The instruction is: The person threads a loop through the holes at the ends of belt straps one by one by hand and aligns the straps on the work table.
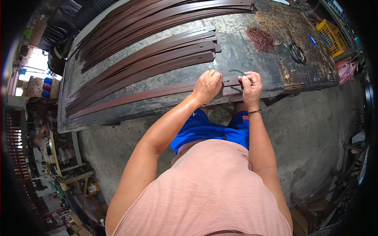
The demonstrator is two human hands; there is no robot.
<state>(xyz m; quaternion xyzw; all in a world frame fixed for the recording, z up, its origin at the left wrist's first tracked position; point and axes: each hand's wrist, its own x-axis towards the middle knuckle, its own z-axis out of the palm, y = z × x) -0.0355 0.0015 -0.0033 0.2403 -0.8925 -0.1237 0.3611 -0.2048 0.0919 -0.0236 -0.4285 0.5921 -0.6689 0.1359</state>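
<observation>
A long brown leather strap (157, 93) runs along the near edge of the workbench. My left hand (208, 85) is closed over it near its right end, fingers curled round the edge. My right hand (252, 87) pinches at the strap's tip, thumb and fingers pressed together. A thin, curved dark green piece (236, 71) arcs up beside the right fingertips; whether the hand also holds it, I cannot tell. Just beyond lies a group of brown straps (173, 56) with holes near their ends.
A larger stack of straps (165, 15) lies at the back of the workbench (252, 70). To the right are a tangle of reddish thread (260, 38), black-handled scissors (297, 52) and a blue pen (312, 40). A yellow crate (330, 38) stands beyond the bench's right end.
</observation>
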